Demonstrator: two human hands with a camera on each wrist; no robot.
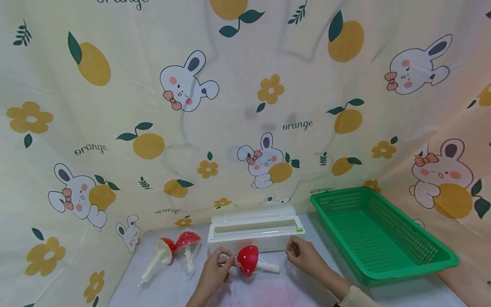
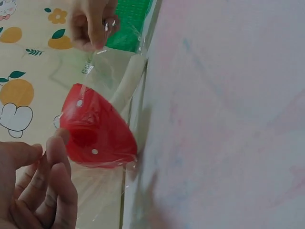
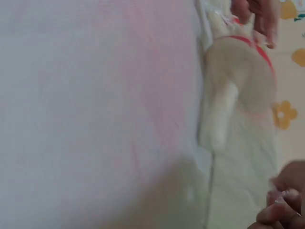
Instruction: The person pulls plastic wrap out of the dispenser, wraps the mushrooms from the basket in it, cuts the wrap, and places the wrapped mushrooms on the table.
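Observation:
A toy mushroom (image 1: 248, 259) with a white-dotted red cap and white stem lies on its side in clear plastic film (image 2: 102, 71). My left hand (image 1: 218, 268) is at the cap end, thumb and fingertips pinching the film's edge. Past the stem end, my right hand (image 1: 307, 255) pinches the film's other side; a shiny crumple shows at its fingers in the left wrist view. Film stretches around the mushroom between both hands. Just behind it stands a long white box (image 1: 256, 244), its lid up and a small green piece at the slot's right end.
Two more red-capped mushrooms, one left (image 1: 165, 250) and one right (image 1: 188, 240), lie at the table's left in clear wrap. A green plastic basket (image 1: 412, 275) stands at the right. Behind the white table (image 1: 245, 294) hangs a curtain (image 1: 238, 102) printed with rabbits and oranges.

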